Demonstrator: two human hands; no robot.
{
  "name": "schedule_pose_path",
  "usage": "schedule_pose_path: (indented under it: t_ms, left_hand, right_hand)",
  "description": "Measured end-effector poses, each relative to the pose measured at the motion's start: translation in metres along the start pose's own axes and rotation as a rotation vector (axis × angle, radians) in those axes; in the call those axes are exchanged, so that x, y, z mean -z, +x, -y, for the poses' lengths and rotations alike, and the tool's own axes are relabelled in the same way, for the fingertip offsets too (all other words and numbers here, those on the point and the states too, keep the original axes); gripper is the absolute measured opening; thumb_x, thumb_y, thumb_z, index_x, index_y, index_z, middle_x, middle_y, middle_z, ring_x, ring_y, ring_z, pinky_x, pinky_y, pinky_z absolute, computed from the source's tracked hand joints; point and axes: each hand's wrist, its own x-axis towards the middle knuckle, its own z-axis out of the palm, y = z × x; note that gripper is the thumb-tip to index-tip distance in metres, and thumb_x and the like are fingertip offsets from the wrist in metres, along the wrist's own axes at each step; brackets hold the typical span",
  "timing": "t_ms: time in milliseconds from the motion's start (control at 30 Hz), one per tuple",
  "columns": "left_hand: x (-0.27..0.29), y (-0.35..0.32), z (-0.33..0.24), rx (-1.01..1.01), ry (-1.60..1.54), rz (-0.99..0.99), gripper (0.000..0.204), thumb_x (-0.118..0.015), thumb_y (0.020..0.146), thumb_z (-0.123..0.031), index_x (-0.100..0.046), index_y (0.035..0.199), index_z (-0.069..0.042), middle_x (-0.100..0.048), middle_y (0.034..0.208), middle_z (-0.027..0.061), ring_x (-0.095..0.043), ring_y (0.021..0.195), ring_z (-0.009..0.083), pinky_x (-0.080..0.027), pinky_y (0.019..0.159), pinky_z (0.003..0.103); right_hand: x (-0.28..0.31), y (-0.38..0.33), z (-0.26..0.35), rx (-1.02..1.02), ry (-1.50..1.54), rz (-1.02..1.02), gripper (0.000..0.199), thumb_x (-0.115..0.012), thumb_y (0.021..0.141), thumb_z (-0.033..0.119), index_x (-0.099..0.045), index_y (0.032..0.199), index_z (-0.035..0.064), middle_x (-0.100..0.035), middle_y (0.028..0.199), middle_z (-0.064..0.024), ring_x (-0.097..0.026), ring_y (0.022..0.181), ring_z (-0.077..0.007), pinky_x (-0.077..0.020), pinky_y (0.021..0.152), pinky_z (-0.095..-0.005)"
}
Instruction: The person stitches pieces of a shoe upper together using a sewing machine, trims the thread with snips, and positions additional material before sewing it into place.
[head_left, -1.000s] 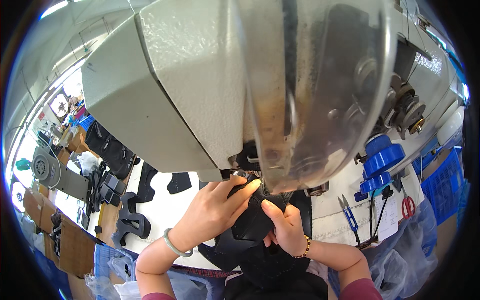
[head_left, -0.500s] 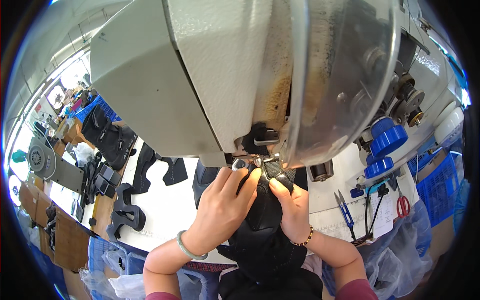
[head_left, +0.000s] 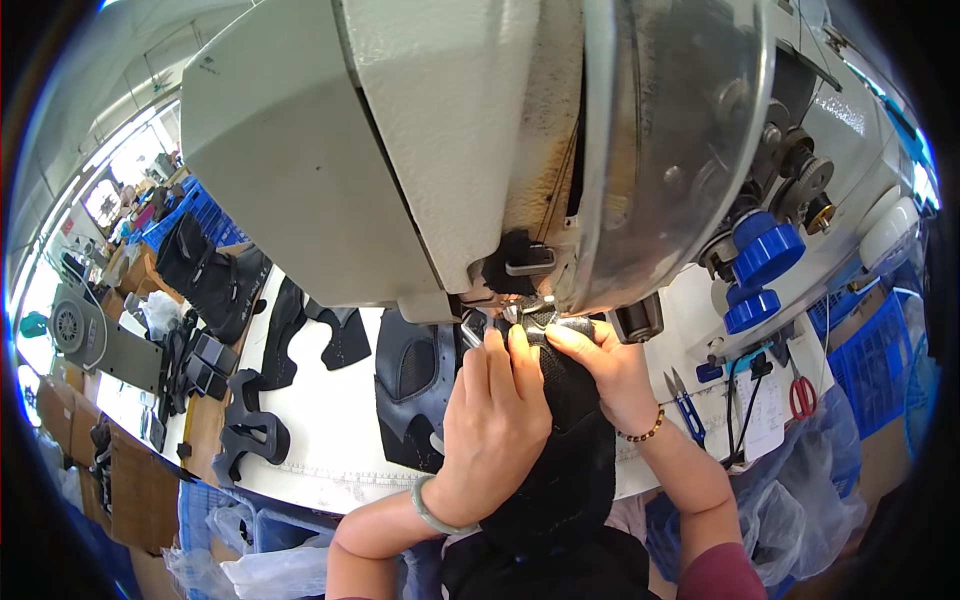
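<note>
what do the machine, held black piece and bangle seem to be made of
Machine: probably painted metal, from its pale, pebbled, slightly glossy coat. Black piece: likely matte fabric or synthetic, judging by its fine grain. Bangle: perhaps stone or glass, since it's pale green and smooth with a sheen; plastic is possible.

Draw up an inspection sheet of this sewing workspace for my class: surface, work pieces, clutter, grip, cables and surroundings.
Surface: white table, partly hidden by the sewing machine.
Work pieces: black piece at the machine's foot, running toward the person's lap; black cut parts lie to the left.
Clutter: blue-handled snips, red-handled scissors and a paper slip, all to the right.
Grip: left hand and right hand both touch the black piece; whether either pinches it is unclear.
Cables: black cables beside the paper slip.
Surroundings: black boot and cardboard box at left; blue crate and clear plastic bags at right.
</note>
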Motion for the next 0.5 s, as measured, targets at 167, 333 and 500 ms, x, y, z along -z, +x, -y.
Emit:
schedule_pose_path:
  t_ms: [167,333,500]
  left_hand:
    - [0.002,0.002,-0.012,0.029,0.06,-0.05,0.023,-0.065,0.077,-0.005,-0.059,0.094,0.009,-0.059,0.092,0.0183,-0.054,0.073,0.0249,-0.049,0.062,0.03]
    - [0.007,-0.005,0.02,0.088,-0.513,-0.052,0.023,-0.059,0.072,0.004,-0.064,0.094,0.006,-0.061,0.095,0.0163,-0.056,0.079,0.0292,-0.048,0.069,0.033]
    - [-0.001,-0.008,0.068,-0.085,-0.789,0.138,0.045,-0.055,0.065,0.011,-0.063,0.109,0.002,-0.056,0.112,0.0128,-0.054,0.106,0.0318,-0.045,0.092,0.038]
  right_hand:
    - [0.012,0.011,0.01,-0.038,-0.113,0.068,0.021,-0.065,0.084,0.01,-0.063,0.1,-0.0039,-0.067,0.09,-0.007,-0.062,0.08,-0.0094,-0.049,0.073,-0.0217]
    - [0.012,0.007,0.018,-0.074,-0.152,0.063,0.022,-0.066,0.083,0.012,-0.064,0.1,-0.0033,-0.067,0.092,-0.006,-0.062,0.084,-0.0092,-0.0484,0.075,-0.0216]
    - [0.018,-0.011,0.033,-0.189,-0.198,0.114,0.033,-0.055,0.092,0.029,-0.054,0.069,0.0048,-0.049,0.048,0.0027,-0.044,0.033,-0.0042,-0.029,0.032,-0.0162]
